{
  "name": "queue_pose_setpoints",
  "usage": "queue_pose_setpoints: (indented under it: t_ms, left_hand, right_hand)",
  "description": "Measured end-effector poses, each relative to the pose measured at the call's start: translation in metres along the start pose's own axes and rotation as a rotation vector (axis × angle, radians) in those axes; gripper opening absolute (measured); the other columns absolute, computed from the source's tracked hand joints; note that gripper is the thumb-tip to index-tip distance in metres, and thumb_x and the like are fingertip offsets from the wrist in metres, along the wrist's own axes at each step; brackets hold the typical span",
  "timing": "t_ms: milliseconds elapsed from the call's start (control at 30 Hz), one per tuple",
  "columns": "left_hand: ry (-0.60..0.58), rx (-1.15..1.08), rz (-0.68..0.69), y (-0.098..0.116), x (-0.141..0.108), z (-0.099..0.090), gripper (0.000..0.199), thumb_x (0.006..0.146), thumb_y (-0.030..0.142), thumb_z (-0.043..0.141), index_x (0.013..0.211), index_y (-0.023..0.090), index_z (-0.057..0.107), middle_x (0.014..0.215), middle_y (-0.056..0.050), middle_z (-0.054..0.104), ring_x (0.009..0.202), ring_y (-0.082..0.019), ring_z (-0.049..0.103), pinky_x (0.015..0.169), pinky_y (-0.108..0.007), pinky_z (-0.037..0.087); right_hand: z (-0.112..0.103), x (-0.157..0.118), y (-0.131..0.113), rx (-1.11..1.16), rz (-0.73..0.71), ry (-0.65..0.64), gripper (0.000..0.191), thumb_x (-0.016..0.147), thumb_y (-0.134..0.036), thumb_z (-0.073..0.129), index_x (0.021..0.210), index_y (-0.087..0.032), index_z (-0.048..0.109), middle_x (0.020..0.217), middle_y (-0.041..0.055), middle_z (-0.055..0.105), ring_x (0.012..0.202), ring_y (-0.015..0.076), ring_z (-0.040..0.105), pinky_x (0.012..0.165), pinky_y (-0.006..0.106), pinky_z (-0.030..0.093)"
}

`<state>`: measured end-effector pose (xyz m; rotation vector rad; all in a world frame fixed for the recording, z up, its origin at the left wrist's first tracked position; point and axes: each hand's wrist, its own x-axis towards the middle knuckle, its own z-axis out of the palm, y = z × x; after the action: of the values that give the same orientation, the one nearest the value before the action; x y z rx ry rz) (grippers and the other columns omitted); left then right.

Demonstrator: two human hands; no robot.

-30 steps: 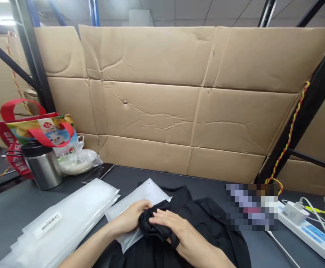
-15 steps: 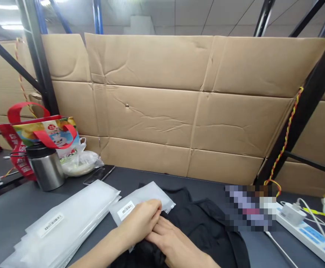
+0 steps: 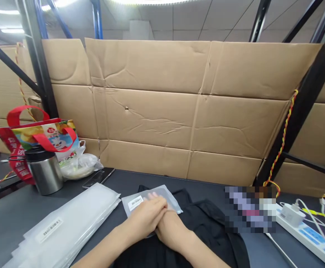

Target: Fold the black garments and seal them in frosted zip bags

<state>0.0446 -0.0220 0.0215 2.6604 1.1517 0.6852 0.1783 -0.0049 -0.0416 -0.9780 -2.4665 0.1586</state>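
Near the bottom centre, my left hand (image 3: pixel 148 214) rests on a frosted plastic bag (image 3: pixel 166 193) with a barcode label (image 3: pixel 135 203). My right hand (image 3: pixel 171 227) is against it, partly under its fingers and partly over the bag. The fingers of both hands overlap, and whether they grip the bag or cloth inside it is hidden. Black fabric (image 3: pixel 207 227) spreads under and to the right of the bag. On the left lies a stack of frosted bags (image 3: pixel 76 219), the top one labelled.
A steel flask (image 3: pixel 45 173), a red bag (image 3: pixel 19 163), a clear plastic bag (image 3: pixel 81 165) and a phone (image 3: pixel 99 178) stand or lie at back left. A power strip (image 3: pixel 304 234) with cables lies right, beside a blurred item (image 3: pixel 250 212). Cardboard (image 3: pixel 151 119) closes the back.
Both hands have moved slightly up and right, from the bunched black fabric onto the labelled bag. The bag has shifted right and lies flatter over the fabric.
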Motion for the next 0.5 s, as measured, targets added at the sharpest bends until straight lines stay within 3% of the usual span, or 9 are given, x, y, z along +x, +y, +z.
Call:
queue_pose_setpoints:
  t_ms: [133,267,433,500]
  left_hand:
    - [0.028,-0.034,-0.005,-0.012,-0.006,0.003,0.021,0.097,0.018,0.033,0.090,0.022,0.053,0.087,-0.001,0.062,0.078,-0.017,0.060,0.069,-0.025,0.046]
    - [0.003,-0.032,0.024,-0.013,-0.009,0.014,0.020,0.099,0.019,0.032,0.092,0.021,0.051,0.087,-0.001,0.060,0.074,-0.015,0.060,0.068,-0.024,0.046]
    - [-0.024,0.022,0.054,-0.005,-0.010,0.016,0.025,0.099,0.021,0.031,0.086,0.021,0.053,0.080,-0.001,0.059,0.070,-0.016,0.058,0.064,-0.025,0.046]
    - [0.005,0.052,0.033,-0.008,-0.013,0.012,0.028,0.100,0.021,0.031,0.086,0.021,0.055,0.083,-0.002,0.061,0.075,-0.018,0.059,0.069,-0.028,0.048]
  right_hand:
    - [-0.002,-0.031,-0.012,-0.117,0.004,-0.008,0.045,0.091,-0.016,0.049,0.134,-0.004,0.047,0.137,0.0215,0.049,0.128,0.0357,0.044,0.108,0.048,0.036]
    - [0.000,-0.046,-0.022,-0.140,0.049,-0.036,0.049,0.091,-0.020,0.049,0.138,-0.008,0.043,0.146,0.0175,0.039,0.133,0.0339,0.037,0.108,0.044,0.038]
    - [-0.012,-0.036,-0.022,-0.015,0.006,-0.092,0.039,0.092,-0.013,0.039,0.127,-0.013,0.055,0.128,0.0125,0.059,0.120,0.0266,0.053,0.106,0.039,0.039]
    - [-0.021,-0.035,-0.023,0.002,-0.007,-0.073,0.039,0.090,-0.013,0.043,0.128,-0.014,0.053,0.131,0.0129,0.057,0.122,0.0271,0.051,0.107,0.040,0.038]
